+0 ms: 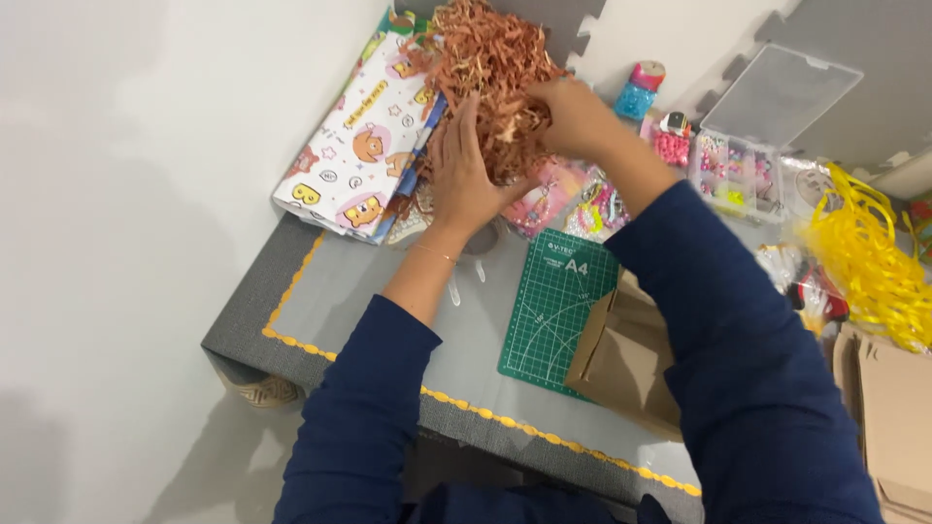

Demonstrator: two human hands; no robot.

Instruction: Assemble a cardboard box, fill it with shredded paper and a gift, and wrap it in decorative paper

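Note:
A heap of brown shredded paper point(490, 58) lies at the far side of a low grey table point(291, 311). My left hand point(461, 175) presses flat against the heap's near left side, fingers spread. My right hand point(573, 116) digs into the heap from the right, fingers curled into the shreds. Both arms wear dark blue sleeves. Under the heap's left edge lies a folded white wrapping sheet point(354, 146) printed with cartoon bears.
A green cutting mat point(553, 311) lies mid-table, with an open brown cardboard box point(626, 359) on its right edge. Farther right are a clear bead organiser point(738, 170), pink trinkets point(582, 204), yellow ribbon point(869, 257) and more cardboard point(893, 417). A white wall is at the left.

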